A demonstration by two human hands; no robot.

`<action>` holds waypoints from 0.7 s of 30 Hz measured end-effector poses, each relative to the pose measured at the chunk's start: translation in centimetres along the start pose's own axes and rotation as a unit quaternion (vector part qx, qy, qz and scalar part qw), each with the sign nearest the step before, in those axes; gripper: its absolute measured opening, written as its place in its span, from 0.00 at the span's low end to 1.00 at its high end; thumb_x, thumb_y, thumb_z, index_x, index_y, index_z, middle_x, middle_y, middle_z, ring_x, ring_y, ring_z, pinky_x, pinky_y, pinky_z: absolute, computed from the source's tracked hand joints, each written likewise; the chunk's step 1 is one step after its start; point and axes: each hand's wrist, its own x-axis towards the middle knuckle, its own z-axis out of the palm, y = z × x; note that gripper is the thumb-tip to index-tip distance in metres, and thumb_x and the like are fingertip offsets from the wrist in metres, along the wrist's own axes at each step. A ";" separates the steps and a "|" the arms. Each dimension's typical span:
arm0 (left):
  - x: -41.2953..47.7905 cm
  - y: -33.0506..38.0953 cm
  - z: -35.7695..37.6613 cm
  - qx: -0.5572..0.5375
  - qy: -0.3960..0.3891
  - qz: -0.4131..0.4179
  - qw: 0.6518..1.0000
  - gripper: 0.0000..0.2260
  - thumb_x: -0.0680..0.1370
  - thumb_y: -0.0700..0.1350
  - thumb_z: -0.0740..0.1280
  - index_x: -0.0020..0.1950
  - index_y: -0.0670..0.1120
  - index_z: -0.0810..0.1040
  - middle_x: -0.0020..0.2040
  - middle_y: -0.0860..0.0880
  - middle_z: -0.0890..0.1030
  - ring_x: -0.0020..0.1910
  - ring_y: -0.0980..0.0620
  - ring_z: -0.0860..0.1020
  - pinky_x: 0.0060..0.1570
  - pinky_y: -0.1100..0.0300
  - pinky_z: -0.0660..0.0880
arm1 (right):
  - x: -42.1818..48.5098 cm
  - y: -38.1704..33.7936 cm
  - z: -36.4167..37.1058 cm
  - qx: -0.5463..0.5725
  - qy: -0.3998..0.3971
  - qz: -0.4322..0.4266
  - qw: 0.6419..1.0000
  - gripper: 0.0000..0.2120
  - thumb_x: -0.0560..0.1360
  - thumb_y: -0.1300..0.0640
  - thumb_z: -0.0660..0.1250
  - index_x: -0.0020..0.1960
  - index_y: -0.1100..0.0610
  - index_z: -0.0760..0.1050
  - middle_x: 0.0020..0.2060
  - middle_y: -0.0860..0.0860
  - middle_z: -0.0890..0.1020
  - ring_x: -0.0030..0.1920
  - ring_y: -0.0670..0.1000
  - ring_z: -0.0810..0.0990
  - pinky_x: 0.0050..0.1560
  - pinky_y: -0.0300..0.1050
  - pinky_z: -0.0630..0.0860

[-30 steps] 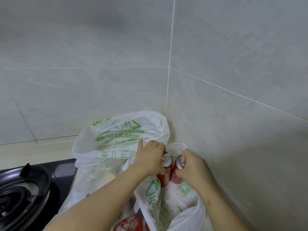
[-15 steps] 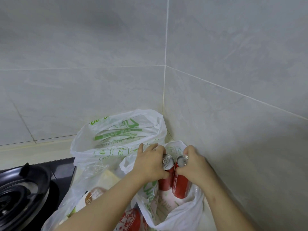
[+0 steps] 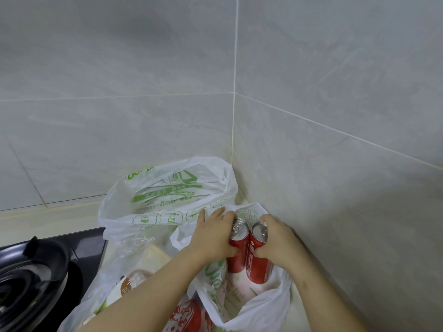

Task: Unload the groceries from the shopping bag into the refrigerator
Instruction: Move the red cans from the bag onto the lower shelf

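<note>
Now | we lift from bag (image 3: pixel 263 305): left hand (image 3: pixel 213 238) curled round left can (image 3: pixel 239 230), right hand (image 3: pixel 278 243) round right can (image 3: pixel 260 269) | next: clear bag, carry.

Your left hand (image 3: pixel 212 238) grips the left can (image 3: pixel 237 245) and your right hand (image 3: pixel 278 243) grips the right can (image 3: pixel 257 262). Both cans are red with silver tops, upright and touching side by side, their lower ends inside the open mouth of the front shopping bag (image 3: pixel 263 305). That bag is white plastic with green print, and the rear shopping bag (image 3: pixel 167 200), of the same kind, stands open just behind it.
</note>
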 end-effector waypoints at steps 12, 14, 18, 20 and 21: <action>-2.9 1.2 -5.3 -0.206 0.216 0.013 0.954 0.24 0.55 0.52 0.69 0.50 0.52 0.73 0.44 0.62 0.73 0.55 0.57 0.70 0.62 0.59 0.65 | -3.1 -4.2 -4.4 0.119 0.146 -0.038 0.981 0.25 0.63 0.57 0.74 0.53 0.47 0.64 0.44 0.46 0.78 0.45 0.51 0.77 0.41 0.42 0.70; -3.7 1.4 -7.0 -0.281 0.237 0.012 0.930 0.22 0.54 0.49 0.70 0.48 0.53 0.73 0.43 0.60 0.76 0.47 0.61 0.73 0.47 0.66 0.70 | -3.9 -5.6 -5.3 0.191 0.159 -0.058 0.967 0.25 0.63 0.60 0.74 0.54 0.48 0.66 0.42 0.44 0.77 0.41 0.43 0.77 0.36 0.32 0.69; -5.6 1.0 -8.9 -0.410 0.253 0.022 0.876 0.24 0.54 0.46 0.70 0.48 0.55 0.70 0.47 0.54 0.77 0.46 0.58 0.76 0.45 0.62 0.73 | -5.2 -8.0 -5.8 0.278 0.158 -0.116 0.940 0.26 0.62 0.69 0.73 0.50 0.48 0.67 0.38 0.42 0.78 0.36 0.32 0.76 0.36 0.24 0.69; -6.9 0.4 -9.6 -0.426 0.267 0.014 0.864 0.25 0.55 0.46 0.70 0.50 0.55 0.70 0.49 0.52 0.77 0.47 0.59 0.75 0.45 0.63 0.73 | -5.6 -9.1 -5.4 0.294 0.152 -0.139 0.933 0.26 0.61 0.68 0.74 0.49 0.47 0.68 0.38 0.43 0.79 0.37 0.34 0.77 0.36 0.25 0.71; -7.7 0.0 -10.0 -0.428 0.275 0.007 0.861 0.25 0.54 0.48 0.70 0.50 0.55 0.70 0.50 0.52 0.77 0.47 0.60 0.75 0.45 0.64 0.72 | -5.9 -9.6 -5.1 0.297 0.146 -0.149 0.932 0.26 0.61 0.67 0.75 0.49 0.46 0.68 0.38 0.42 0.80 0.37 0.35 0.78 0.37 0.26 0.71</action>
